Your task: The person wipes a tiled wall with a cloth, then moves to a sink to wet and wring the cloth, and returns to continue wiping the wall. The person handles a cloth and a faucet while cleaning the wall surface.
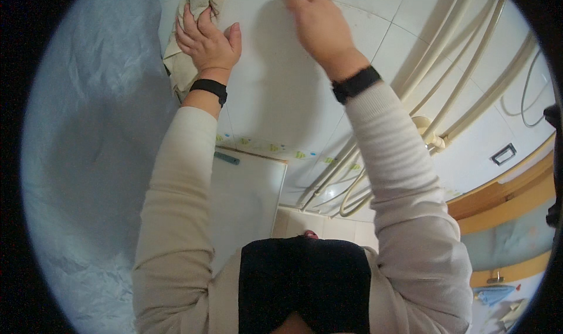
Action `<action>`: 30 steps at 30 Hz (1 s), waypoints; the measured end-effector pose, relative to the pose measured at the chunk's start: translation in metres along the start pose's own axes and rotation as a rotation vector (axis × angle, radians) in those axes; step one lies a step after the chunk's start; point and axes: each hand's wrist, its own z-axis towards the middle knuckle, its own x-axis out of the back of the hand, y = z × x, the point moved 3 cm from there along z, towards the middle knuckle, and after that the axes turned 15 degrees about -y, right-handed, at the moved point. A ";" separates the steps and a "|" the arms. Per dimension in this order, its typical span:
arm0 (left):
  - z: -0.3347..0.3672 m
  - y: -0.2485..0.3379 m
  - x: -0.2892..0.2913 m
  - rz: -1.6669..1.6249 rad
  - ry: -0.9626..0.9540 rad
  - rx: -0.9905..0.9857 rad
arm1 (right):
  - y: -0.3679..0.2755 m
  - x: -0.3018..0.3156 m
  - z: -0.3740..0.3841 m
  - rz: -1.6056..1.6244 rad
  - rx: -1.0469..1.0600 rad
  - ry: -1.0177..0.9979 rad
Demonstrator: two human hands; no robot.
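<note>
Head view, left hand (210, 45) spread against beige cloth (183, 70), right hand (319, 24) outstretched, curled, grip unclear

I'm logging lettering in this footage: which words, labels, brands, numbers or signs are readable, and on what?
Readable text: none.
Yellow-green motifs along the white wall tiles: too small to tell whether any are letters.
Blue-grey strip on the white panel: too blurred to tell any markings.
</note>
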 end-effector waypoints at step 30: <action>-0.002 0.001 0.000 0.015 -0.011 0.021 | 0.001 0.012 -0.005 0.011 -0.072 -0.145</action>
